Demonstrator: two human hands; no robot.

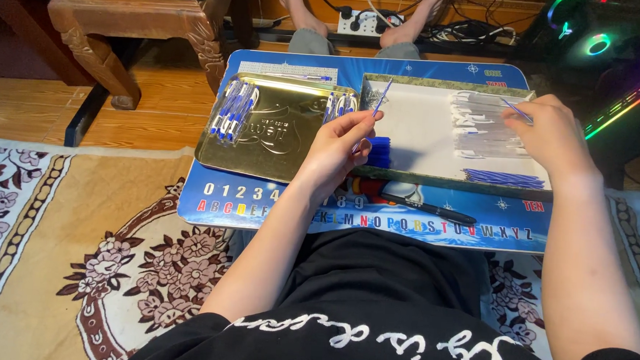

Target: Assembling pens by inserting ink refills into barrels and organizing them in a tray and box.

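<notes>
- Left hand [340,146]: raised above the near edge of the gold tray [279,127]; thumb and fingertips pinched on a thin blue pen refill [379,100], which points up and away toward the shallow white-lined box
- Right hand [552,134]: over the right part of the white-lined box [418,127]; fingers curled, pinching a second thin blue refill [515,110] whose tip sticks out to the left of the knuckles
- Gold tray: metal, rectangular, on the left half of the blue lap table [434,226]; a bunch of assembled blue-and-white pens [235,108] lies at its left end, a smaller bunch [340,104] at its right end
- White-lined box: just right of the tray, touching or nearly touching it; holds a row of clear pen barrels [483,126] under and beside the right hand, a pile of blue refills [502,179] at the near right corner, and a dark blue stack [380,152] at the near left
- Black pen [428,207]: lies on the table in front of the box, apart from both hands
- Table stands on a floral rug [75,247]; another person's bare feet [409,17] rest beyond the far edge
</notes>
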